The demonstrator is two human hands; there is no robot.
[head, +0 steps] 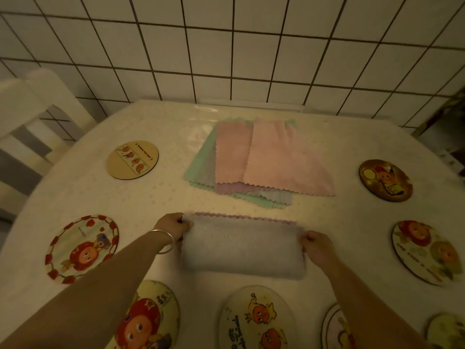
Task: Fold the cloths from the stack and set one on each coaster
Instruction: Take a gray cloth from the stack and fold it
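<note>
Left grip: the left hand (173, 227) pinches the far left corner of the folded cloth (242, 248), fingers curled shut on its edge; a silver bangle (164, 239) sits on the wrist.
Right grip: the right hand (315, 248) is closed on the right end of the same cloth, fingers bunched over the edge.
Cloth in hand: pale blue-grey, folded over into a long band lying across the worktop (327, 217), a scalloped pink edge showing along its far side; it lies between the two hands at the near centre.
Stack: the stack of cloths (256, 159) lies at 12 o'clock from the folded cloth, near it but apart; pink cloths lie on top, green and lilac ones fanned out beneath.
Coasters: all bare. Plain tan coaster (132, 159) at 10 o'clock, red-bordered coaster (81, 249) at 9 o'clock, dark coaster (385, 180) at 2 o'clock, pale coaster (429, 251) at 3 o'clock, cartoon coaster (256, 321) at 6 o'clock; others lie along the near edge, partly under the forearms.
Surroundings: tiled wall (226, 46) behind the worktop, white chair (32, 114) at far left.
</note>
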